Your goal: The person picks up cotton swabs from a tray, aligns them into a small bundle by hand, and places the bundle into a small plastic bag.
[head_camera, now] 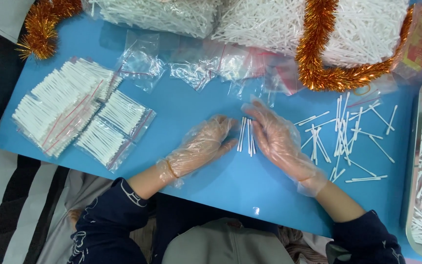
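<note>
My gloved L hand (202, 145) & R hand (278, 139), fingers straight and loosely together, flank small swab bundle (246, 136) on blue table (211, 176), gripping nothing.

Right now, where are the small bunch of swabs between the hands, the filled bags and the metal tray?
Bunch of swabs (246, 137), head view, middle of the sticks.
Filled bags (69, 110), head view, middle of the stack.
Metal tray (412, 146), head view, left rim.
</note>
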